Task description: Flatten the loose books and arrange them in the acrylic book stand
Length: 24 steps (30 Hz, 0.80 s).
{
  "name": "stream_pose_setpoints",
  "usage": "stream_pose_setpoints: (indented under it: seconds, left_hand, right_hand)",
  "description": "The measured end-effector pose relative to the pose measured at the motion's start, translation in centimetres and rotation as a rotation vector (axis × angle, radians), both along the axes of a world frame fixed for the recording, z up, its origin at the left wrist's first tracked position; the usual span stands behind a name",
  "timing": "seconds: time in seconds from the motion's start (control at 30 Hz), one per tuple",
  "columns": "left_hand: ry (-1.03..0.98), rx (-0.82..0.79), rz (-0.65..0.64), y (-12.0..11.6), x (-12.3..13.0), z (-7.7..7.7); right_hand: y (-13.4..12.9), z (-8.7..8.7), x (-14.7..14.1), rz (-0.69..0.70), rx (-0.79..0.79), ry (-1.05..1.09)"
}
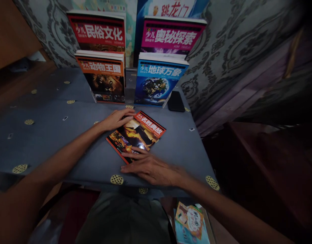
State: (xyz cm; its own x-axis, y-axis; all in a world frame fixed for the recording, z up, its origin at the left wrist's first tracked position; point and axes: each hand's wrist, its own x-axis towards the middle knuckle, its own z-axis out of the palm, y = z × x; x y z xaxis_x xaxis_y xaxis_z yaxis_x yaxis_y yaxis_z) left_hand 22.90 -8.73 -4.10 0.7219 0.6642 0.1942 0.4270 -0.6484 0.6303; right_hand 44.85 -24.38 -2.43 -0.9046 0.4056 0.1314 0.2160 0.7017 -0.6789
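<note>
A book [139, 134] with a red title band and a golden cover picture lies flat and slantwise on the cloth-covered table. My left hand [117, 119] rests at its upper left edge, fingers stretched out and fingertips touching the cover. Across the lower right part of the same book, my right hand [151, 167] is spread, its fingers apart on the cover and over the lower edge. Neither hand is closed around anything. The book looks closed.
Behind stand an orange lion book [105, 79], a blue earth book [157, 81], a red book [100, 32] and a purple book [171, 35] on a metal stand [130, 89]. A black phone [176, 101] lies to the right. More books [191, 223] sit below the table's front edge.
</note>
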Motion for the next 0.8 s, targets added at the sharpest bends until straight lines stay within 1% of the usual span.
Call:
stream_pose_setpoints:
  seconds: [0.2,0.3,0.37,0.47,0.53,0.63,0.8]
  left_hand:
    - [0.110,0.112,0.067,-1.5,1.0,0.7]
    - [0.136,0.139,0.071,-2.2,1.6,1.0]
    - [0.131,0.147,0.069,-2.3,1.8,1.0]
    - [0.138,0.157,0.060,-1.9,1.8,0.9]
    - [0.158,0.168,0.051,-1.5,1.8,0.7]
    - [0.180,0.201,0.045,-1.0,2.0,0.5]
    - [0.171,0.230,-0.001,-1.0,2.2,0.6]
  right_hand:
    - [-0.9,-0.1,1.7,-0.087,-0.095,0.049]
    - [-1.0,0.1,2.0,-0.092,-0.128,0.050]
    - [-0.9,0.3,2.0,-0.087,-0.122,0.044]
    - [-0.5,0.5,1.6,-0.082,-0.083,0.040]
    - [-0.1,0.3,0.9,-0.085,-0.045,0.038]
    - [0.9,-0.5,-0.8,-0.126,0.048,0.018]
    - [2.8,-1.6,-4.1,-0.217,0.245,-0.128]
